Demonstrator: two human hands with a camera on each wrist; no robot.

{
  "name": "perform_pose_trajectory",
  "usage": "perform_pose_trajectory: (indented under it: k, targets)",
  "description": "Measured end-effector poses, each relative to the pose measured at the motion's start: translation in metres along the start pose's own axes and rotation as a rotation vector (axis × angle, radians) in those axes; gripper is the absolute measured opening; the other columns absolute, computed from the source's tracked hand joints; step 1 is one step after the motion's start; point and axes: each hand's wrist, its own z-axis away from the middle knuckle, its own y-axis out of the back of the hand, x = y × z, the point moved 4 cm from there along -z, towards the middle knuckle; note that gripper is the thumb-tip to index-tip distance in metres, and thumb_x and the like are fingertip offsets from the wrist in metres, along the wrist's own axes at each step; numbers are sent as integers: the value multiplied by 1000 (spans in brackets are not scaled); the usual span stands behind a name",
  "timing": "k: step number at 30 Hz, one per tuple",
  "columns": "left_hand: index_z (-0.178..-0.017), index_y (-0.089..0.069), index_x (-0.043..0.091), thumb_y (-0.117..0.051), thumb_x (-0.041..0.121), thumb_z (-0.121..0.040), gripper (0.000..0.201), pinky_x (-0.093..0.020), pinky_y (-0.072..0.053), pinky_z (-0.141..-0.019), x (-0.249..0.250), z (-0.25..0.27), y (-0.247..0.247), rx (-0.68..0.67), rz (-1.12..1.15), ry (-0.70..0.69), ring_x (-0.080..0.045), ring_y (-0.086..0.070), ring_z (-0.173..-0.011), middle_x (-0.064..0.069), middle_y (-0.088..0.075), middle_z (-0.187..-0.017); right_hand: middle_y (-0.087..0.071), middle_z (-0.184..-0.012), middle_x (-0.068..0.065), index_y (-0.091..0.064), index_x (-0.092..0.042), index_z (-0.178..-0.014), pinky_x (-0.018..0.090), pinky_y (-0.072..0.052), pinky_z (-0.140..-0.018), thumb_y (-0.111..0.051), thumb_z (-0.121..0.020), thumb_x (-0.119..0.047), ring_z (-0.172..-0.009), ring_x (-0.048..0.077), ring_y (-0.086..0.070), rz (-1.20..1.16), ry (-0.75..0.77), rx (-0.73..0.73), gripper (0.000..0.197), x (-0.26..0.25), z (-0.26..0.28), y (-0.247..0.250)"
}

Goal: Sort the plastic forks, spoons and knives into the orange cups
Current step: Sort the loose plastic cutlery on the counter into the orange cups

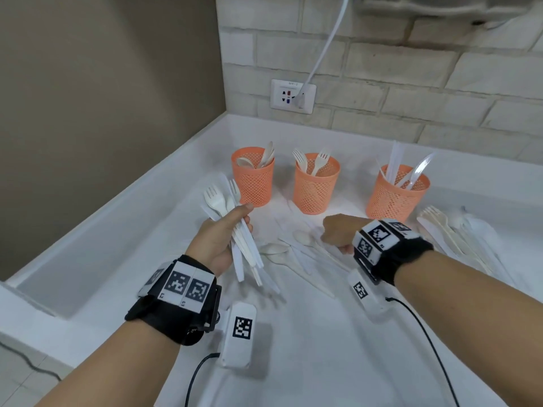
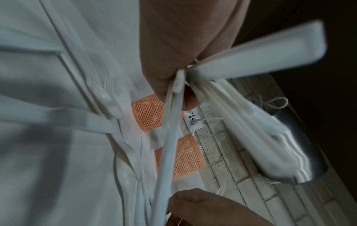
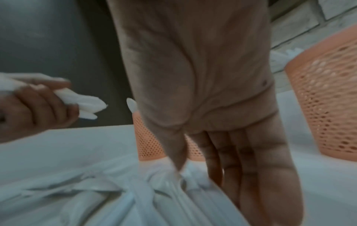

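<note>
On the white table (image 1: 323,348) we see three orange cups in a row by the brick wall: the left cup (image 1: 253,183) holds spoons, the middle cup (image 1: 316,190) forks, the right cup (image 1: 395,195) knives, with a heap of loose cutlery (image 1: 293,251) lying in front of them and another pile (image 1: 458,233) off to the right. Our left hand (image 1: 223,236) has its grip clenched round a bundle of forks and knives (image 1: 244,236) lifted above the table, while our right hand (image 1: 338,230) reaches down onto the loose heap, fingers fairly straight on the pieces, and we cannot tell whether it grasps one
</note>
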Motion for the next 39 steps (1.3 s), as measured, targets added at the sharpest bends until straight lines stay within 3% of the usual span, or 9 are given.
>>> perform_pose_trajectory:
  k: [4, 8, 13, 19, 22, 24, 30, 37, 39]
  targets:
    - [-83, -61, 13, -71, 13, -79, 11, -22, -47, -48, -3, 0, -7, -12, -1, 6, -9, -52, -45, 2, -54, -54, -45, -56, 0, -43, -9, -57, 24, -39, -60, -42, -90, -57, -54, 14, -45, -68, 33, -33, 58, -15, 10, -15]
    - [-85, -61, 11, -71, 12, -79, 12, -23, -47, -50, -5, 5, -14, -30, -11, 9, -9, -53, -45, 1, -54, -53, -41, -61, 0, -42, -8, -64, 22, -30, -47, -56, -88, -30, -58, 15, -43, -82, 90, 84, 36, -34, 5, -25]
    - [-79, -59, 12, -72, 12, -78, 13, -24, -46, -54, -4, 7, -4, -17, 10, 16, -9, -53, -45, 2, -54, -53, -33, -16, -3, -36, -10, -55, 23, -31, -47, -56, -85, -24, -45, 14, -36, -226, 13, 10, 38, -30, 20, -26]
    - [-76, -58, 12, -70, 11, -79, 12, -23, -47, -49, -9, 13, -7, -29, 13, 23, -9, -52, -44, 3, -54, -51, -51, -86, 8, -43, -4, -80, 25, -39, -56, -48, -90, -14, -75, 22, -54, -163, -60, 102, 15, -35, 15, -38]
    - [-77, -58, 13, -68, 10, -80, 11, -21, -48, -46, -10, 16, -6, -26, 27, 19, -8, -52, -43, 3, -54, -50, -48, -100, 11, -42, 1, -114, 29, -40, -69, -46, -91, -10, -90, 24, -51, -265, -35, 90, 26, -34, 12, -43]
    - [-77, -57, 13, -68, 10, -81, 12, -21, -47, -46, -10, 18, -3, -16, 33, 15, -8, -52, -42, 2, -54, -51, -53, -109, 15, -42, 1, -118, 30, -39, -73, -42, -93, -10, -99, 28, -55, -275, -27, 100, 28, -33, 12, -45]
    - [-71, -56, 12, -69, 9, -79, 15, -20, -48, -47, -14, 20, 7, 23, 39, 27, -9, -54, -41, 2, -55, -50, -44, -86, 4, -35, -7, -94, 24, -27, -50, -35, -96, -12, -73, 19, -46, -237, 23, 88, 6, -27, 15, -51]
    - [-66, -56, 12, -68, 6, -79, 18, -18, -47, -44, -21, 22, 2, 14, 31, 15, -7, -54, -42, 0, -56, -55, -31, -66, -2, -34, -8, -81, 21, -27, -58, -26, -96, -10, -56, 12, -29, -561, 51, 226, 17, 2, 41, -37]
    - [-69, -57, 10, -67, 5, -79, 15, -18, -47, -44, -24, 25, -6, -9, 16, 11, -7, -56, -45, -3, -56, -63, -29, -66, 0, -32, -13, -73, 19, -29, -57, -27, -94, -6, -54, 14, -29, -849, 123, 180, 23, -1, 49, -36]
